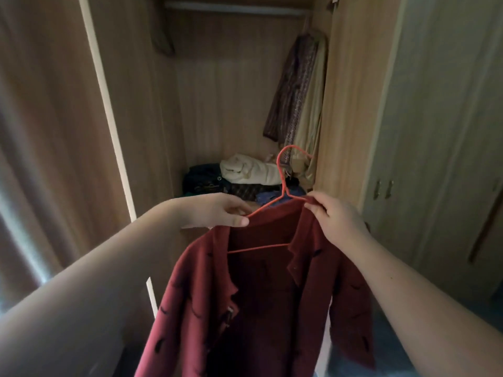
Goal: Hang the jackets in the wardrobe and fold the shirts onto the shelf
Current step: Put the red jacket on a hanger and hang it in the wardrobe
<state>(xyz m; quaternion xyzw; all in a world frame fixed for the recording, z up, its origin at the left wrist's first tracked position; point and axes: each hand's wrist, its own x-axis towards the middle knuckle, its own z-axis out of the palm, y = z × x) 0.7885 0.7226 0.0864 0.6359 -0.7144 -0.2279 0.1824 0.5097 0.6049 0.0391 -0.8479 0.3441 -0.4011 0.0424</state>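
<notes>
left hand point(215, 210) pinches the left arm of the hanger point(258, 247), thumb on top, fingers curled under. right hand point(337, 219) pinches the right arm where it meets the collar, fingertips closed on wire and cloth together. both forearms bare.

hanger is thin red wire, triangular, with the hook up and free. it is not on anything.

jacket point(272, 308) is draped on the hanger, held in the air in front of the open wardrobe point(217, 91), well below the rail point(234, 9). dark red, matte, felt-like cloth with small dark flecks. notched lapels, front open, sleeves hanging slack.

wardrobe floor: loose pile of clothes point(206, 180), dark items at the left, a cream rolled bundle point(250, 170) on top, something blue at the front edge.

right wall of the wardrobe: a patterned brown-purple garment point(291, 85) hangs beside a plain beige one point(313, 110), touching.

rail is a pale straight bar across the top edge. carcass is wood-grain laminate. open door point(54, 118) at left, blurred. closed doors at right carry two small metal handles point(383, 189).
</notes>
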